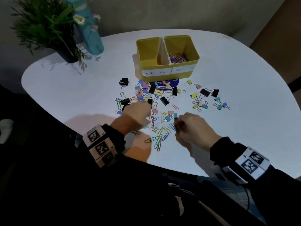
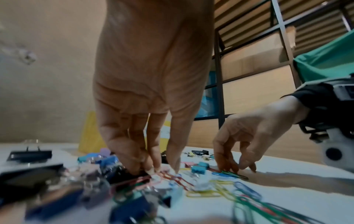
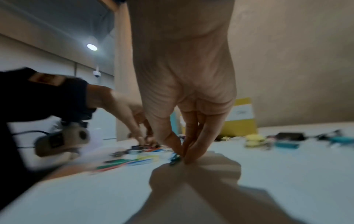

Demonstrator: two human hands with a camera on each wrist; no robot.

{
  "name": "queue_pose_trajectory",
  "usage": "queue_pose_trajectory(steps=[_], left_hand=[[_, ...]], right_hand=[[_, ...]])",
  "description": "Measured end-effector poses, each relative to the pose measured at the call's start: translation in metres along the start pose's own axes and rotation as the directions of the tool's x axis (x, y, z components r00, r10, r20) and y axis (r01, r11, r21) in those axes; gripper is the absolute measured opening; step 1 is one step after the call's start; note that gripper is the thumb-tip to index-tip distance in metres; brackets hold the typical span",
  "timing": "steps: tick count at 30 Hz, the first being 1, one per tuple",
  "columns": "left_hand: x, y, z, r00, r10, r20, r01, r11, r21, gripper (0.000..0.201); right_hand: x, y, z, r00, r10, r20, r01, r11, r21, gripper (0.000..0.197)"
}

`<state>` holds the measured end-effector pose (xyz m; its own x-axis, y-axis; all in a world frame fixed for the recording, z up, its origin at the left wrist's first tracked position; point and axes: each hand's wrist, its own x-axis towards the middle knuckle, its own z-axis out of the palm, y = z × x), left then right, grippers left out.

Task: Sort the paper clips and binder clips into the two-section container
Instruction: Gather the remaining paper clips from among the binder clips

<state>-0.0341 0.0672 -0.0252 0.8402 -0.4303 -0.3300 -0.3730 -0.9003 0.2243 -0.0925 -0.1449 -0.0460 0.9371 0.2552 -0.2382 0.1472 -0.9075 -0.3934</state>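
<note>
The yellow two-section container (image 1: 179,75) stands at the back of the white table (image 1: 244,98). Its left section is labelled "Binder Clips" and its right section, labelled "Paper Clips", holds coloured paper clips (image 1: 178,58). A mixed pile of binder clips (image 1: 156,92) and paper clips (image 1: 158,141) lies in front of it. My left hand (image 1: 149,106) reaches down into the pile and pinches a black binder clip (image 2: 137,172). My right hand (image 1: 176,126) is close beside it on the right, fingertips (image 3: 193,154) together on a green paper clip (image 3: 174,159) that lies on the table.
More binder clips (image 1: 206,98) are scattered to the right of the pile, and one black one (image 1: 124,81) lies alone to the left. A potted plant (image 1: 48,30) and a teal bottle (image 1: 92,35) stand at the back left. A purple disc (image 1: 172,83) lies under the container's front.
</note>
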Motion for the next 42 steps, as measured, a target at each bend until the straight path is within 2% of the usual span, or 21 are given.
queue_pose_trajectory(steps=[3, 5, 7, 10, 13, 15, 18, 20, 23, 25, 28, 29, 31, 33, 35, 39, 42], left_hand=[[-0.008, 0.006, 0.005, 0.996, 0.067, 0.059, -0.064, 0.996, -0.055, 0.026], [-0.013, 0.009, 0.004, 0.999, 0.039, 0.037, -0.037, 0.997, -0.065, 0.035], [-0.019, 0.009, 0.003, 0.999, -0.018, 0.035, 0.018, 1.0, -0.013, 0.053], [-0.027, 0.018, 0.004, 0.989, -0.073, 0.132, 0.065, 0.996, 0.067, 0.084], [-0.026, 0.035, 0.011, 0.973, -0.157, 0.17, 0.14, 0.984, 0.109, 0.106], [-0.024, 0.044, 0.019, 0.968, -0.196, 0.156, 0.177, 0.976, 0.131, 0.114], [-0.02, 0.046, 0.027, 0.965, -0.248, 0.081, 0.249, 0.968, -0.009, 0.105], [-0.018, 0.037, 0.033, 0.968, -0.25, 0.009, 0.249, 0.955, -0.16, 0.087], [-0.023, 0.024, 0.039, 0.975, -0.129, -0.179, 0.07, 0.95, -0.304, 0.061], [-0.028, 0.016, 0.039, 0.974, -0.084, -0.211, 0.017, 0.953, -0.301, 0.063], [-0.031, 0.015, 0.035, 0.988, -0.021, -0.151, -0.001, 0.989, -0.147, 0.088], [-0.031, 0.016, 0.035, 0.991, -0.037, -0.127, 0.024, 0.995, -0.1, 0.093], [-0.031, 0.02, 0.036, 0.992, -0.042, -0.122, 0.031, 0.995, -0.091, 0.089], [-0.029, 0.022, 0.041, 0.986, -0.028, -0.162, 0.006, 0.991, -0.134, 0.076], [-0.023, 0.018, 0.046, 0.966, -0.039, -0.254, -0.016, 0.977, -0.213, 0.065], [-0.01, 0.009, 0.043, 0.981, -0.153, -0.123, 0.106, 0.94, -0.325, 0.035], [-0.007, 0.007, 0.043, 0.976, -0.173, -0.13, 0.109, 0.912, -0.395, 0.027]], right_hand=[[-0.004, -0.017, 0.004, 0.993, -0.111, 0.051, 0.106, 0.991, 0.087, 0.016], [0.001, -0.019, 0.002, 0.986, -0.165, 0.002, 0.164, 0.979, 0.124, 0.016], [0.01, -0.016, 0.001, 0.977, -0.206, -0.044, 0.21, 0.969, 0.133, 0.023], [0.026, -0.006, 0.002, 0.98, -0.197, -0.034, 0.199, 0.977, 0.072, 0.028], [0.036, 0.008, -0.007, 0.99, -0.08, -0.115, 0.093, 0.99, 0.107, 0.024], [0.037, 0.007, -0.012, 0.984, -0.146, -0.099, 0.156, 0.983, 0.102, 0.027], [0.037, -0.007, -0.005, 0.937, -0.341, 0.073, 0.339, 0.94, 0.042, 0.037], [0.037, -0.011, 0.0, 0.914, -0.389, 0.117, 0.383, 0.921, 0.066, 0.033], [0.033, -0.004, -0.005, 0.908, -0.395, 0.143, 0.384, 0.918, 0.098, 0.034], [0.026, 0.004, -0.01, 0.916, -0.367, 0.159, 0.361, 0.93, 0.065, 0.033], [0.01, 0.013, -0.013, 0.93, -0.317, 0.186, 0.325, 0.945, -0.016, 0.085], [0.007, 0.013, -0.01, 0.931, -0.304, 0.201, 0.318, 0.947, -0.043, 0.094], [0.006, 0.011, -0.001, 0.94, -0.28, 0.194, 0.294, 0.955, -0.047, 0.101], [0.012, 0.004, 0.008, 0.956, -0.255, 0.142, 0.254, 0.967, 0.024, 0.098], [0.022, -0.004, 0.013, 0.971, -0.221, 0.091, 0.212, 0.972, 0.1, 0.088], [0.036, -0.014, 0.013, 0.98, -0.197, 0.026, 0.192, 0.972, 0.134, 0.054], [0.04, -0.015, 0.015, 0.977, -0.215, 0.004, 0.212, 0.967, 0.141, 0.036]])
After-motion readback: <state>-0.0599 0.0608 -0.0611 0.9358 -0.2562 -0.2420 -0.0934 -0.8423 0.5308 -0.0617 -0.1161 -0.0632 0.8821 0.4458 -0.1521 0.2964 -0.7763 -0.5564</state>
